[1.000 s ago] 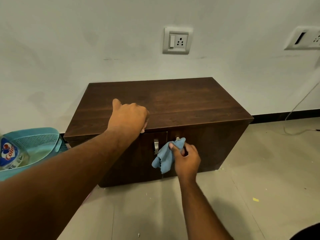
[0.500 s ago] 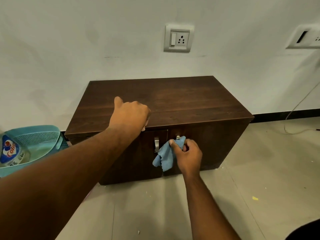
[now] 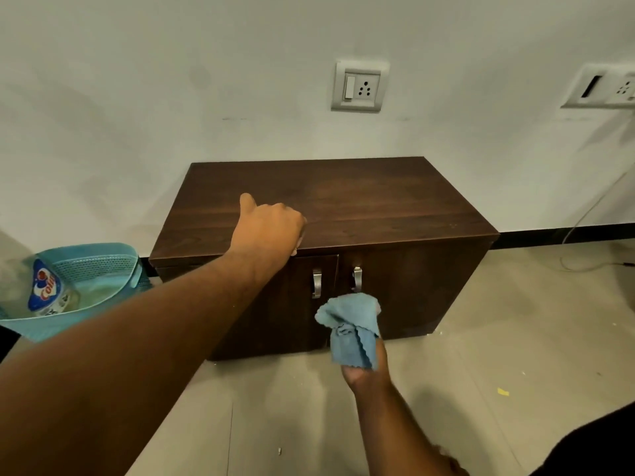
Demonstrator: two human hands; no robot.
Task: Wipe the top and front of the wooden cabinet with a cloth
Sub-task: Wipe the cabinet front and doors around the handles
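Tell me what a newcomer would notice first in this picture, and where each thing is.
The dark wooden cabinet against the white wall draws the eye first, with the left hand gripping the front edge of its top. Below the two metal handles, the right hand holds a crumpled blue cloth before the doors. At far left stands a blue basket with a Colin bottle inside.

The cabinet point(image 3: 360, 197) is dark brown with straight wood grain. Its handles point(image 3: 316, 282), below the fingers point(image 3: 298, 233) of the left hand point(image 3: 268, 231), are silver. The cloth point(image 3: 350, 324) is light blue. Far left of those fingers, the mesh basket point(image 3: 92, 266) is turquoise.
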